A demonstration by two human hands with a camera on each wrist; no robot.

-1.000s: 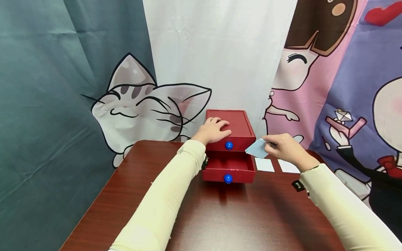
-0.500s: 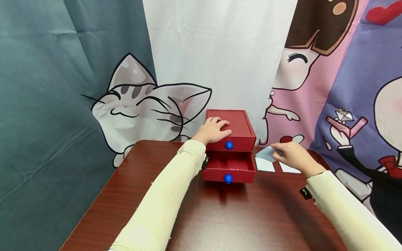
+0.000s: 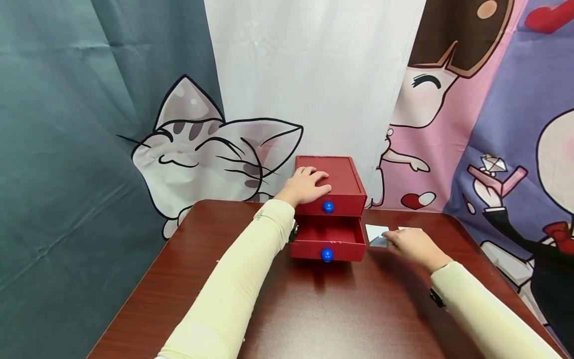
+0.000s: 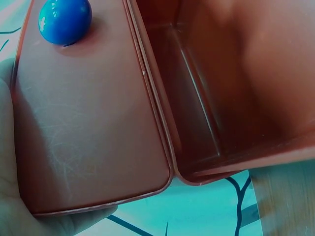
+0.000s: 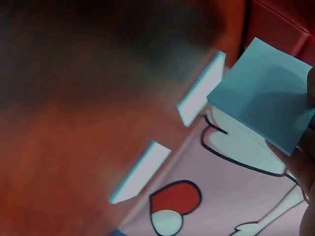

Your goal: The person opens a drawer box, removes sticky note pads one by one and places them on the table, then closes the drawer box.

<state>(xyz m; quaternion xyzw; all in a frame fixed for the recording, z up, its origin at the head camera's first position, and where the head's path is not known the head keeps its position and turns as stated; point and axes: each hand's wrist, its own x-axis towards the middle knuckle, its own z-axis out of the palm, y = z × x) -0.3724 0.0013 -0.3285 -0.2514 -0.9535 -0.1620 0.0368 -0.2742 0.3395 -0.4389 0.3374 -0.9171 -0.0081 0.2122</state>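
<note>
A red two-drawer cabinet (image 3: 338, 174) with blue knobs (image 4: 64, 19) stands at the back of the table. Its upper drawer is closed and the lower drawer (image 3: 305, 251) is pulled out, with nothing visible inside. My left hand (image 3: 305, 186) rests with spread fingers on the cabinet's top left. To the right of the cabinet, my right hand (image 3: 414, 244) pinches a light blue square paper pad (image 5: 261, 93) by one edge. That pad hangs tilted over a white paper pad (image 3: 374, 230) and partly hides it; whether they touch I cannot tell.
A second white pad (image 5: 142, 172) lies farther right, mostly hidden behind my right hand in the head view. The brown table (image 3: 358, 309) reaches back to a cartoon-printed curtain (image 3: 323, 75). Tiny pale specks dot the table's left part.
My right hand has carried the blue pad down and slightly right, from beside the cabinet front to the white pad. The left hand and the drawers have stayed put.
</note>
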